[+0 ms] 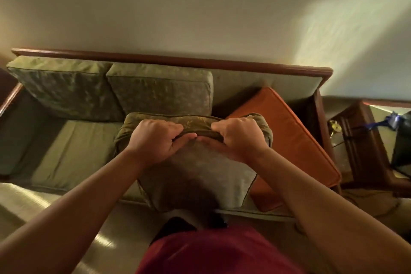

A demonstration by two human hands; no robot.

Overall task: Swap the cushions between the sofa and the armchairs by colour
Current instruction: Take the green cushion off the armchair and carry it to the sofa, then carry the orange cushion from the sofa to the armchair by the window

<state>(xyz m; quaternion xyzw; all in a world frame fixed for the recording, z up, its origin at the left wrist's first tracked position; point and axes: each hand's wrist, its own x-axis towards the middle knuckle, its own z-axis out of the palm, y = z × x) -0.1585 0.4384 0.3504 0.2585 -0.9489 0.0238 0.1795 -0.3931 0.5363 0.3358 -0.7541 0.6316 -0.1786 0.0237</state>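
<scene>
I hold a green leaf-patterned cushion (195, 176) upright in front of the sofa (66, 147), gripping its top edge with both hands. My left hand (155, 140) clamps the left part of that edge, my right hand (240, 138) the right part. Two more green back cushions (64, 89) (162, 93) lean against the sofa's backrest at the left and middle. An orange cushion (295, 140) lies flat and skewed on the sofa's right seat, its near corner over the front edge. The backrest behind it is bare.
The sofa has a dark wooden frame (178, 61) and stands against a pale wall. A wooden side table (364, 140) with a glass top, a blue item and a dark object stands right of the sofa. Pale floor lies at my feet.
</scene>
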